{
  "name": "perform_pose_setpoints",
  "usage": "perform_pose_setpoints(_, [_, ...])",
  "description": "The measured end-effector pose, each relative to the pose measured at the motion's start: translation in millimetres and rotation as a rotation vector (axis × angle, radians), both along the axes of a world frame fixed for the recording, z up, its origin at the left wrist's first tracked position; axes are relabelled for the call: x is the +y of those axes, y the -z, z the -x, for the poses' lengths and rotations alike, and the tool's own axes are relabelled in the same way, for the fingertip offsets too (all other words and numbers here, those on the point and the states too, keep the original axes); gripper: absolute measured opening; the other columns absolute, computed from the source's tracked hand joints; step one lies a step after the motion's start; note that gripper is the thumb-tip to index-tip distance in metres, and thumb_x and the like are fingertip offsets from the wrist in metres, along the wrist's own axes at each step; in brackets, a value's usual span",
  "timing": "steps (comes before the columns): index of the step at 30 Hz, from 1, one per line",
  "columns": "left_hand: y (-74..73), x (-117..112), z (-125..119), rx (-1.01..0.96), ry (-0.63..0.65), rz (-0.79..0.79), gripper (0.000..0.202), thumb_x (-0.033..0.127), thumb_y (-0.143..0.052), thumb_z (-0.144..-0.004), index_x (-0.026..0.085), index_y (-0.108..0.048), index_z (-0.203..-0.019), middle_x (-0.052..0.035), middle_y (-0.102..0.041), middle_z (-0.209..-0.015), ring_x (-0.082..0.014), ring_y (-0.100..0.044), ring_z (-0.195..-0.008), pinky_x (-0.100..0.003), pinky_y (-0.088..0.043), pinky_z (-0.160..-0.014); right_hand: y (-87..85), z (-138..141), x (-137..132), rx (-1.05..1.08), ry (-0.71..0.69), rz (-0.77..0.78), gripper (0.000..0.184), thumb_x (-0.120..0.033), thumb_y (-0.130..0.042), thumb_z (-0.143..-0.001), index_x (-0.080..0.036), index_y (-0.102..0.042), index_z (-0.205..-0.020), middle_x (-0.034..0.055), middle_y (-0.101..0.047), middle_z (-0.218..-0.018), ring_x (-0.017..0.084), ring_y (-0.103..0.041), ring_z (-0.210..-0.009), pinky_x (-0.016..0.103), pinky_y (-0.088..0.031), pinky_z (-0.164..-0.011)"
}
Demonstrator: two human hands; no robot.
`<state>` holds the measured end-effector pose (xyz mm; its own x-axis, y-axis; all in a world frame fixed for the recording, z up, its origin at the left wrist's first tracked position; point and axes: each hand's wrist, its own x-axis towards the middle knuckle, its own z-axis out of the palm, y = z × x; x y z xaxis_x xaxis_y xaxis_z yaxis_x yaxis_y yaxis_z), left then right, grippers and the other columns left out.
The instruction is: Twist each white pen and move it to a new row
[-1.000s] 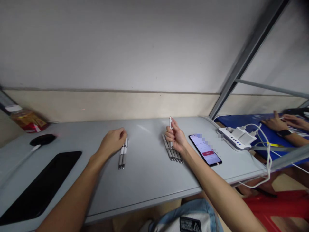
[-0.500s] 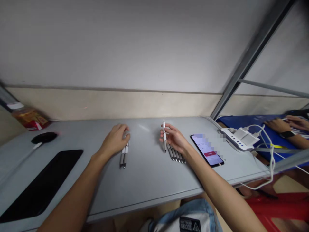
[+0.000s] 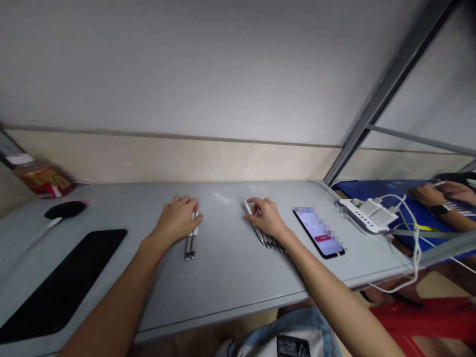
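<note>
My left hand (image 3: 177,219) lies on the grey table (image 3: 226,277), fingers spread loosely over the top ends of two grey-and-white pens (image 3: 189,245) that lie side by side. My right hand (image 3: 268,218) is low over a row of several similar pens (image 3: 273,243). Its fingertips pinch one more white pen (image 3: 248,207), which lies at the left side of that row, touching or nearly touching the table.
A lit phone (image 3: 320,233) lies right of my right hand, with a white power strip (image 3: 366,218) and cables beyond it. A black pad (image 3: 63,277) and mouse (image 3: 64,209) lie at left, a bottle (image 3: 39,181) behind. Another person's hands (image 3: 442,193) work at far right.
My right hand held the pen upright, then lowered and tilted it down beside the row of pens. My left hand uncurled over its two pens.
</note>
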<state>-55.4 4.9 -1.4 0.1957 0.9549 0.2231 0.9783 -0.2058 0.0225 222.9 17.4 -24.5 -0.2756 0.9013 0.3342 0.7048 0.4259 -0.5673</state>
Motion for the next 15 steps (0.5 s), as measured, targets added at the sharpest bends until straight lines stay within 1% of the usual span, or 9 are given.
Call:
perform_pose_setpoints(2, [0.1,-0.5,-0.2,0.008,-0.001,-0.007,0.019,0.038,-0.047,-0.081,0.020,-0.055,-0.083,-0.0096,-0.060,-0.094,-0.0293,-0.050,-0.095,-0.038,-0.037,-0.073,2.9,0.2,0.0,-0.139,0.053,-0.008,0.034,-0.033,-0.071,-0.076,-0.022,-0.067,-0.108,0.0058,-0.062,-0.086,0.024,-0.048,-0.091,0.037,-0.033,-0.083])
perform_pose_setpoints(4, [-0.6,-1.3,-0.3,0.007,0.000,-0.003,0.020,0.038,-0.046,-0.081,0.020,-0.055,-0.083,-0.0095,-0.060,-0.094,-0.0291,-0.050,-0.094,-0.038,-0.037,-0.073,4.6,-0.7,0.7,-0.196,0.085,-0.001,0.033,-0.036,-0.071,-0.076,-0.022,-0.069,-0.106,0.0086,-0.061,-0.095,0.026,-0.046,-0.096,0.037,-0.032,-0.083])
perform_pose_setpoints(6, [-2.0,-2.3,-0.6,0.002,-0.001,0.011,0.021,0.039,-0.046,-0.082,0.020,-0.056,-0.083,-0.0094,-0.060,-0.093,-0.0291,-0.050,-0.094,-0.038,-0.037,-0.073,4.2,-2.5,1.4,-0.201,0.079,0.017,0.035,-0.041,-0.070,-0.077,-0.024,-0.069,-0.108,0.0092,-0.059,-0.100,0.026,-0.045,-0.098,0.037,-0.032,-0.084])
perform_pose_setpoints(9, [-5.0,-3.7,-1.7,-0.005,-0.015,0.033,0.022,0.039,-0.045,-0.082,0.020,-0.057,-0.085,-0.0100,-0.061,-0.093,-0.0299,-0.050,-0.095,-0.039,-0.037,-0.075,1.5,-5.6,1.7,-0.183,0.065,0.050,0.035,-0.043,-0.068,-0.079,-0.026,-0.069,-0.110,0.0088,-0.058,-0.101,0.026,-0.045,-0.099,0.038,-0.031,-0.086])
perform_pose_setpoints(13, [-7.7,-4.1,-3.6,-0.002,-0.036,0.049,0.023,0.038,-0.044,-0.081,0.020,-0.058,-0.088,-0.0104,-0.063,-0.094,-0.0314,-0.050,-0.097,-0.041,-0.037,-0.077,-1.6,-8.1,1.4,-0.164,0.075,0.084,0.028,-0.040,-0.063,-0.083,-0.028,-0.070,-0.108,0.0083,-0.057,-0.101,0.026,-0.045,-0.100,0.039,-0.029,-0.086])
perform_pose_setpoints(15, [-7.9,-3.9,-4.1,0.009,-0.044,0.053,0.024,0.037,-0.043,-0.081,0.020,-0.058,-0.088,-0.0106,-0.064,-0.094,-0.0315,-0.050,-0.097,-0.041,-0.037,-0.077,-2.9,-8.7,1.4,-0.154,0.080,0.082,0.024,-0.037,-0.063,-0.083,-0.029,-0.070,-0.105,0.0078,-0.057,-0.101,0.025,-0.045,-0.100,0.039,-0.028,-0.086])
